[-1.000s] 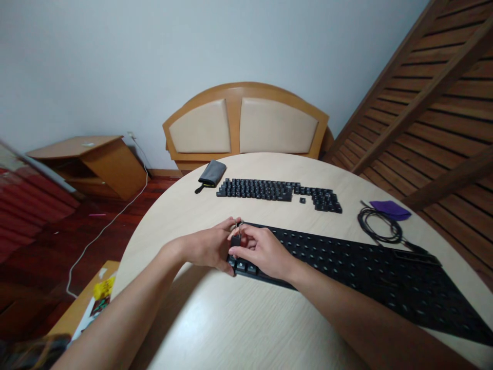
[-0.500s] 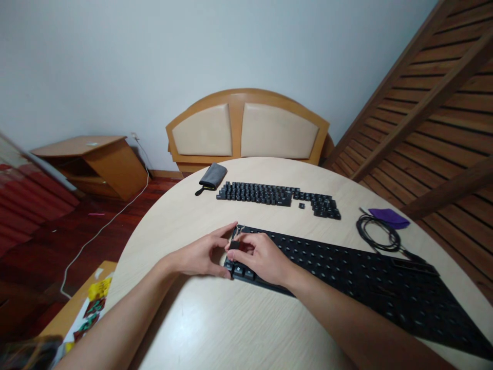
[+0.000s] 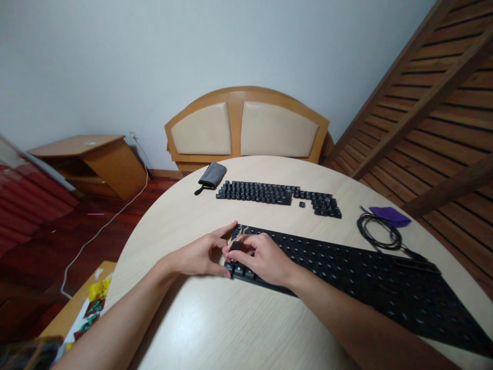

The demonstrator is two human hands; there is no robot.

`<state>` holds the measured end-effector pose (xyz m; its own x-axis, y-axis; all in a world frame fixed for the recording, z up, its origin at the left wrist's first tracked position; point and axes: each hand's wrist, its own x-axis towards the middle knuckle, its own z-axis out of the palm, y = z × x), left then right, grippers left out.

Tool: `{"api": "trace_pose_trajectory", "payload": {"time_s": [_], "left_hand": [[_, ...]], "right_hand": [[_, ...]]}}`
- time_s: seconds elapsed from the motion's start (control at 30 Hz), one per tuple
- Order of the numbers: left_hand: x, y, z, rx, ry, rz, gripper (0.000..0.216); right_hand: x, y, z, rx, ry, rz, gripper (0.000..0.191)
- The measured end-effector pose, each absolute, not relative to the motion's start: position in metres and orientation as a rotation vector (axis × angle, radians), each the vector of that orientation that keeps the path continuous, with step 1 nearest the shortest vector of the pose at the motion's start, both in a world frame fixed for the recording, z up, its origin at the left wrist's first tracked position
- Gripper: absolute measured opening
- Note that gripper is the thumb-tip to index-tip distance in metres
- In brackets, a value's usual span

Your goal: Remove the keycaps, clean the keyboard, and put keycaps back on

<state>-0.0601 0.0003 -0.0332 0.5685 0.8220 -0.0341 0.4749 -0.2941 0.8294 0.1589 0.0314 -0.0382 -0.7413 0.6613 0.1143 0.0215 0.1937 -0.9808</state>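
A black keyboard [image 3: 346, 272] with most of its keycaps off lies slanted across the near part of the table. My left hand [image 3: 198, 255] grips its left end, with the thumb at the front corner and the index finger reaching to the back corner. Over that end, my right hand [image 3: 267, 260] pinches a black binder clip [image 3: 235, 246], its wire handles pointing up and away. A few keycaps [image 3: 239, 270] sit on the keyboard's front left row. The clip's lower side and its contact with the keys are hidden by my fingers.
Loose keycaps [image 3: 258, 193] lie in keyboard order farther back, with a single keycap [image 3: 302, 204] apart. A grey pouch [image 3: 213, 176] is at the back left. On the right are a coiled black cable [image 3: 379, 232] and a purple cloth [image 3: 391, 216]. The round table [image 3: 185, 318] curves away at both sides.
The binder clip in my right hand has tilted slightly to the right. My left hand stays at the keyboard's end.
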Motion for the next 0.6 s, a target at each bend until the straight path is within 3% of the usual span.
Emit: {"api": "trace_pose_trajectory", "payload": {"time_s": [0.6], "left_hand": [[-0.0542, -0.0024, -0.0246, 1.830, 0.941, 0.617, 0.024]], "right_hand": [[0.1549, 0.0341, -0.0377, -0.587, -1.728, 1.769, 0.037]]}}
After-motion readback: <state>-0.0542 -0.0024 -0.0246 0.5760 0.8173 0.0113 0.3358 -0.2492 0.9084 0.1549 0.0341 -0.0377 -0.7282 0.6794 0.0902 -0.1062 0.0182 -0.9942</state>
